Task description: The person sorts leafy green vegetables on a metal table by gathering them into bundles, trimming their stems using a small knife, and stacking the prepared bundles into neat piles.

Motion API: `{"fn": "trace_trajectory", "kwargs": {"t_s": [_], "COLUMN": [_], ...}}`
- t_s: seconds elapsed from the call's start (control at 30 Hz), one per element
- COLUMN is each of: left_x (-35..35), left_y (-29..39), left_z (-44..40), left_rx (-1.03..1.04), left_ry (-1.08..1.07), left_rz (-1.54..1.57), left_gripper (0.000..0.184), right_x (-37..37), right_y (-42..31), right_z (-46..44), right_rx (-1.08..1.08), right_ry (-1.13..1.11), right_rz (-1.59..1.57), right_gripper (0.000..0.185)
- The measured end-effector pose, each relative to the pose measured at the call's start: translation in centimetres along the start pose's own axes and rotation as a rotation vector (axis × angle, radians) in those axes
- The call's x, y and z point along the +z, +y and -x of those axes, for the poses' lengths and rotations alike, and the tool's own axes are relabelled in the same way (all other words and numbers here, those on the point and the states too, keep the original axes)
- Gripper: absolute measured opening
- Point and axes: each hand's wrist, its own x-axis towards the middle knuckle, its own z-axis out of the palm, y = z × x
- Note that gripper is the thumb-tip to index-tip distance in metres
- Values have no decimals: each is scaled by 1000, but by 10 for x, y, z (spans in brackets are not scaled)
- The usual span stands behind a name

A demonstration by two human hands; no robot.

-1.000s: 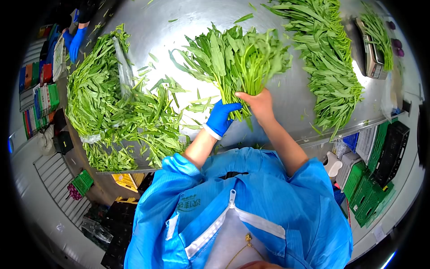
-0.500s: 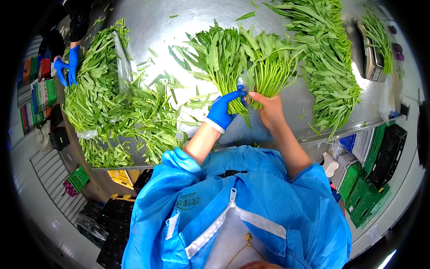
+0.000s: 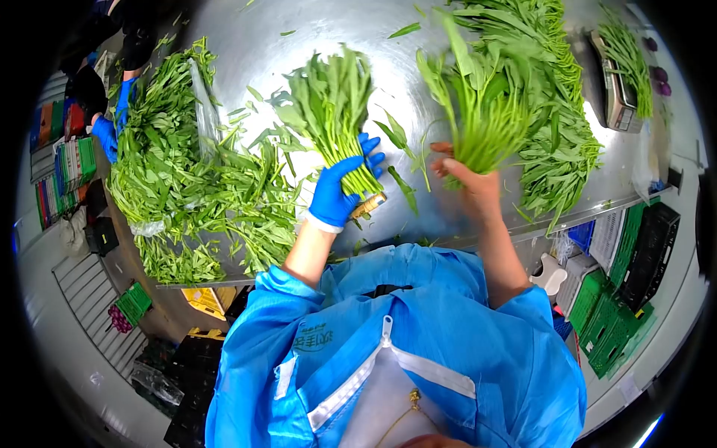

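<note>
My gloved left hand [image 3: 337,188] grips one water spinach bunch [image 3: 326,104] above the tabletop [image 3: 239,37]; through blur, my right hand [image 3: 482,187] seems closed around a second bunch [image 3: 489,123]. Slack fingers could spill stems into the adjacent row of greens [image 3: 560,168].

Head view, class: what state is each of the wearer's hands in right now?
Left hand: blue-gloved, closed, holding a leafy bunch by its stems.
Right hand: bare, closed, holding a second bunch, slightly blurred.

Leaf pile [image 3: 160,160] left, scale [image 3: 615,95] right, on table [image 3: 258,33]
</note>
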Motion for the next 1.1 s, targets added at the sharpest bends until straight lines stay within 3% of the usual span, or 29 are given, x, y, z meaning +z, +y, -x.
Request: {"fn": "trace_trajectory", "kwargs": {"t_s": [0.13,0.37,0.43,0.53,0.63,0.87,0.93,1.0,1.1], "left_x": [-4,-21,-69,-50,-24,-26,-28,-21,-13], "left_y": [-30,-34,-53,-45,-31,-44,-43,-37,-26], "left_z": [-1,8,5,1,5,1,6,7,12], "left_rx": [-126,-237,34,-50,-172,-115,-27,-101,-125], "left_ry": [-66,50,-16,113,107,206,114,143,166], "left_rz": [5,-89,-581,-429,-86,-220,-453,-241,-106], "left_gripper": [58,34,29,24,24,28,32,36,40], "right_x": [14,28,29,28,20,27,29,22,12], "right_y": [36,62,62,61,59,67,63,58,45], "right_z": [-8,-18,-17,-16,-14,-2,-1,-4,-8], "right_rx": [161,340,323,276,268,326,342,341,146], "right_ry": [-43,-115,-91,-35,-33,-181,-173,-146,0], "right_rz": [77,157,157,111,87,47,133,237,89], "right_gripper": [27,25,24,23,23,31,32,31,29]}}
